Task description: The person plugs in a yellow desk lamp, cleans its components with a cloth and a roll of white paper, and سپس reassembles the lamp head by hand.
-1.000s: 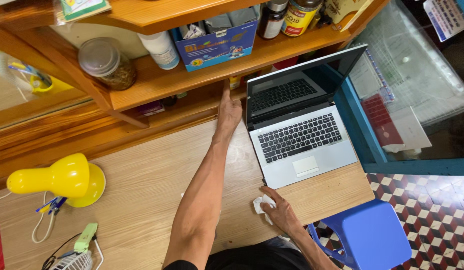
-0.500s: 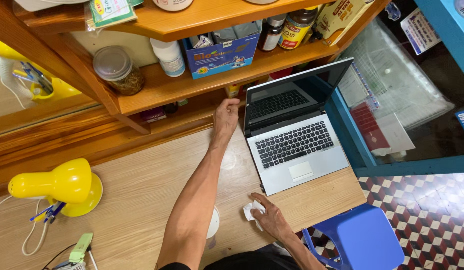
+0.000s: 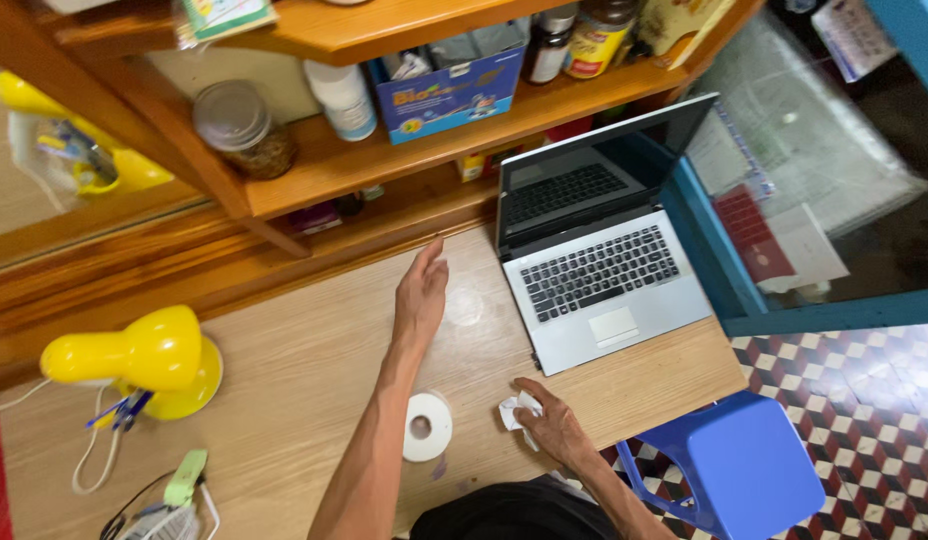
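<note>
My left hand [image 3: 422,291] is stretched out over the wooden desk [image 3: 284,380], fingers apart, holding nothing, left of the open silver laptop [image 3: 604,270]. A faint round mark on the desk lies just right of it. My right hand [image 3: 549,420] rests near the desk's front edge, pressing a crumpled white tissue [image 3: 514,410] against the wood. A roll of white tissue paper [image 3: 426,427] lies between my two arms.
A yellow desk lamp [image 3: 144,360] stands at the left with pens and a cable beside it. Wooden shelves [image 3: 384,150] above hold jars, a white bottle and a blue box. A blue plastic stool [image 3: 744,470] stands on the tiled floor at right.
My left hand has drawn back from the shelf's lower edge toward me. My right hand stays on the tissue. The tissue roll has come into view as the camera shifted.
</note>
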